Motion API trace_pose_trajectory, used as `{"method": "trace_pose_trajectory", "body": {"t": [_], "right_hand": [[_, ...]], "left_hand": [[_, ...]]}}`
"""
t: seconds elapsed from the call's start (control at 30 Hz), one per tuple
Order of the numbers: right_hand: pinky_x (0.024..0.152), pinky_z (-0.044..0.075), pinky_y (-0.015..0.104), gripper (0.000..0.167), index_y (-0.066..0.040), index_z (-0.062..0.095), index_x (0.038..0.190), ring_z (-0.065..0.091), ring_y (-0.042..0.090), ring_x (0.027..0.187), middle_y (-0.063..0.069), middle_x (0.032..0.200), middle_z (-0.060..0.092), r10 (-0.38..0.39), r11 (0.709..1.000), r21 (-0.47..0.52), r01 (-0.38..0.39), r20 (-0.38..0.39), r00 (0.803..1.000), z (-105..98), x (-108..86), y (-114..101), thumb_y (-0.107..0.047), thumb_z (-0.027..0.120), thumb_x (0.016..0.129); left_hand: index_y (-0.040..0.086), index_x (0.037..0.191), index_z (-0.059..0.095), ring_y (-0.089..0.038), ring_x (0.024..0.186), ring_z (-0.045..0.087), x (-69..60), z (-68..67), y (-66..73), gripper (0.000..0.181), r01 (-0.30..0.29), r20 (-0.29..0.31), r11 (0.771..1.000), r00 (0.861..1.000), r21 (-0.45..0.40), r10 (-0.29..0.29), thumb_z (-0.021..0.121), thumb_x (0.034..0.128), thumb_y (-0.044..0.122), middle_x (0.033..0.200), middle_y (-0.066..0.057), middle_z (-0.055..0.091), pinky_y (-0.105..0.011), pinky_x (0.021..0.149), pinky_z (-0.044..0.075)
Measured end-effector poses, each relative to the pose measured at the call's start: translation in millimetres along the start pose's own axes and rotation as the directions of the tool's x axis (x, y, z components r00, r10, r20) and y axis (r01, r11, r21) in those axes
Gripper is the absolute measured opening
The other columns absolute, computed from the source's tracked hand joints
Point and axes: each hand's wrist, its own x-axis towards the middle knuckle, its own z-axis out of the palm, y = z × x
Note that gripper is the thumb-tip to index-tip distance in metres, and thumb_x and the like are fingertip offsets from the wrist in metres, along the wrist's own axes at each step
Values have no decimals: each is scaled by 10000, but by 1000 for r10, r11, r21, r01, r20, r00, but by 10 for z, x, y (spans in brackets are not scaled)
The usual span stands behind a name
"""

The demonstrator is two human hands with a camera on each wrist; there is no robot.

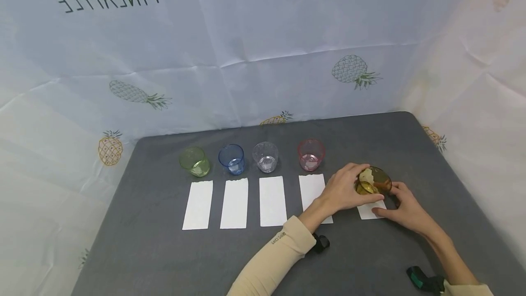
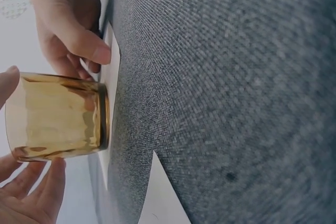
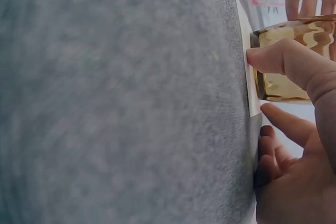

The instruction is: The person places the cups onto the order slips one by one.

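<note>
In the head view, the left hand (image 1: 343,188) curls fingers and thumb round an amber glass (image 1: 379,178) at a white paper (image 1: 371,211); the right hand (image 1: 406,209) lies just right of it, loosely spread. Beyond the left hand and to its left stand pink (image 1: 311,153), clear (image 1: 265,155), blue (image 1: 232,159) and green (image 1: 195,161) glasses. The left wrist view shows left fingertips near the amber rim, the right thumb touching the paper. In the right wrist view, that thumb and forefinger part beside the base, gripping nothing; contact with the glass is unclear.
</note>
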Motion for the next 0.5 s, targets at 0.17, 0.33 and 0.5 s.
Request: {"method": "trace_pose_trajectory", "body": {"t": [0.17, 0.33, 0.5], "right_hand": [[761, 396, 288, 476, 39, 701, 1134, 382, 14, 1026, 231, 1170, 534, 4, 1000, -29, -5, -11, 1000, 2, 7, -20, -144, 906, 745], [787, 424, 359, 514, 73, 687, 1162, 459, 288, 1053, 257, 1181, 543, 12, 999, -36, -12, -12, 1000, 20, 8, -39, -119, 906, 738], [781, 425, 365, 518, 65, 694, 1161, 473, 326, 1052, 261, 1179, 555, 11, 999, -43, -13, -40, 999, 29, -7, -62, -92, 909, 717]], "left_hand": [[186, 1511, 504, -72, 1253, 620, -5, 1, -7, 813, -4, 6, 1000, 1000, -2, 4, 769, 845, 571, 1416, 19, 600, -147, 969, 515], [186, 1516, 496, -73, 1262, 611, -12, -7, -15, 819, -6, 10, 1000, 1000, -4, 6, 768, 845, 569, 1427, 14, 588, -154, 987, 513], [189, 1527, 481, -76, 1281, 598, -10, -32, -19, 844, -10, 12, 1000, 1000, -7, 10, 769, 838, 583, 1436, 12, 580, -170, 1005, 513]]}}
